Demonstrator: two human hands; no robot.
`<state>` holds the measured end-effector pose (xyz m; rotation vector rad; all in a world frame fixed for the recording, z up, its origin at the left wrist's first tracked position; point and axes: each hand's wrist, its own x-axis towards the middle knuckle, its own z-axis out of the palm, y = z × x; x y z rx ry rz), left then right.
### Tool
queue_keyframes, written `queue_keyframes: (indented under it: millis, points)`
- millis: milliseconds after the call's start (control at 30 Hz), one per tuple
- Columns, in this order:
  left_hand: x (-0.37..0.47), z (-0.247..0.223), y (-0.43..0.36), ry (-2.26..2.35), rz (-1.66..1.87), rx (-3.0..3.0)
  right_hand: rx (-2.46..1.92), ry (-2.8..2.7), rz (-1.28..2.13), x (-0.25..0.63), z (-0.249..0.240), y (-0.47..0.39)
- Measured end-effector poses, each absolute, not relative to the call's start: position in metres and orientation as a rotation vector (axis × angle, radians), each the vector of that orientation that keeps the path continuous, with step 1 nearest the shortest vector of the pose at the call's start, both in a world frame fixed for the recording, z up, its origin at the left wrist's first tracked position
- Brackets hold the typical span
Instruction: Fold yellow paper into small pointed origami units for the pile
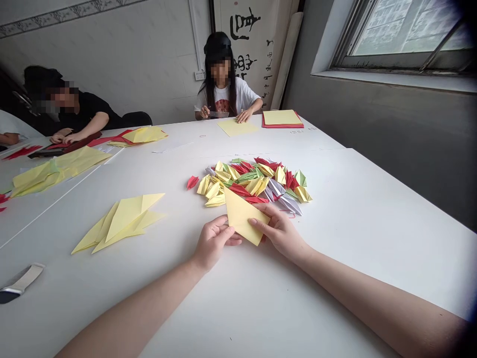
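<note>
Between my two hands is a folded piece of yellow paper [242, 216], its pointed corner aimed up and away from me. My left hand [215, 238] pinches its lower left edge between thumb and fingers. On the other side, my right hand [279, 228] grips the right edge, thumb on top and fingers beneath. Just beyond the hands lies a heap of folded paper pieces [257, 183] in yellow, red, green and pale purple. To the left, several partly folded yellow sheets [119, 221] rest overlapping on the white table [179, 308].
A watch [24, 282] lies at the left edge. Across the table, a person [229, 94] has hands on a yellow sheet [238, 127], beside a stack of yellow and red paper [283, 119]. Another person [87, 112] works at the far left near more yellow paper [63, 166].
</note>
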<state>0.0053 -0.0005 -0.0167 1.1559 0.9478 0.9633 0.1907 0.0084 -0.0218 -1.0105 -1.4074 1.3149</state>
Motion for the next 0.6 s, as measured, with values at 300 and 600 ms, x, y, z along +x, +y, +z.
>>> queue_keyframes:
  millis: [300,600]
  points:
    - [0.0059,-0.0178,0.0008,0.998,0.999,1.123,-1.035,-1.501,1.495,0.1944,-0.0216,0.0100]
    - [0.0075,-0.0159,-0.0007,1.015,0.998,1.096,-1.030,-1.494,1.449,0.1935,-0.0229,0.0108]
